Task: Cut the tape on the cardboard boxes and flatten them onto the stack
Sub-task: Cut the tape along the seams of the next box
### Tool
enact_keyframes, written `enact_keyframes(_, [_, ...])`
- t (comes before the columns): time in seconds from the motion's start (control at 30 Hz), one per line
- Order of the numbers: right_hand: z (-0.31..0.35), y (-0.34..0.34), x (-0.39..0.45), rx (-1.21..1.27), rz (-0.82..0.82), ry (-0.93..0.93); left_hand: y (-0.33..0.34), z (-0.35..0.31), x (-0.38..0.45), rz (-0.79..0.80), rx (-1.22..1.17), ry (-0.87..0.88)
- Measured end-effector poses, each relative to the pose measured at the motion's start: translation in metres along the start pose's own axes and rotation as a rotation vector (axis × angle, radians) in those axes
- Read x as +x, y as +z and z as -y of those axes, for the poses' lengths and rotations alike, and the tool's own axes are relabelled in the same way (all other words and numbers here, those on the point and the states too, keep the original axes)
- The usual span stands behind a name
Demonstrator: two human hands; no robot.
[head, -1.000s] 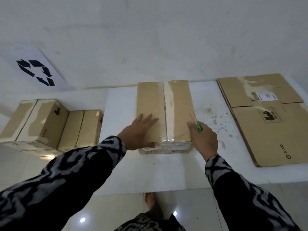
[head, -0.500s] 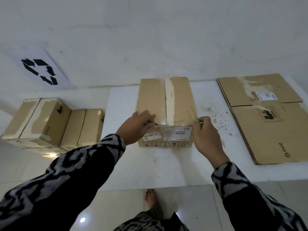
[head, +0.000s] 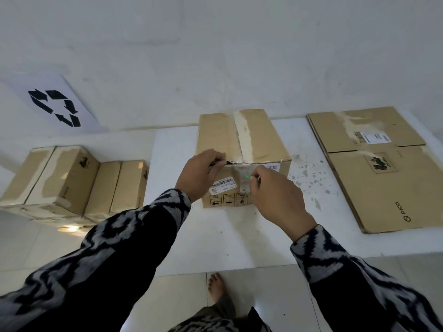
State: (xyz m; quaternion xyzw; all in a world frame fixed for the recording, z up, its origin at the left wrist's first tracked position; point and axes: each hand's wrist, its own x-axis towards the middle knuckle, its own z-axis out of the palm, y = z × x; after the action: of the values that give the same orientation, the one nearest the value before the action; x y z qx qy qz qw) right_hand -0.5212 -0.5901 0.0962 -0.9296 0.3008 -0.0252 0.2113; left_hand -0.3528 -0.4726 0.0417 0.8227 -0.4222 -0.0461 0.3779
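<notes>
- left hand [head: 201,174] grips the box [head: 242,156] flap edge, likely steadying it
- right hand [head: 275,197] pinches a green cutter [head: 249,176] at the near-side tape [head: 243,140], probably to slice it

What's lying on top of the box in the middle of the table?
A pale tape strip runs along the box top; the left hand grips its near edge. What is inside cannot be seen.
</notes>
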Motion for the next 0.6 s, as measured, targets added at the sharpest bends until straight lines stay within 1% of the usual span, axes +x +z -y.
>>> enact_keyframes(0.2, [0.008, 0.0, 0.005, -0.05, -0.014, -0.02, -0.001, 0.0, 0.0, 0.011, 0.043, -0.01])
enact_keyframes(0.33, [0.011, -0.001, 0.007, -0.081, -0.017, 0.001, 0.001, 0.002, 0.0, 0.018, 0.076, -0.011])
enact_keyframes(0.6, [0.026, -0.012, 0.01, -0.216, 0.042, 0.039, 0.005, 0.003, -0.002, 0.02, 0.075, -0.008])
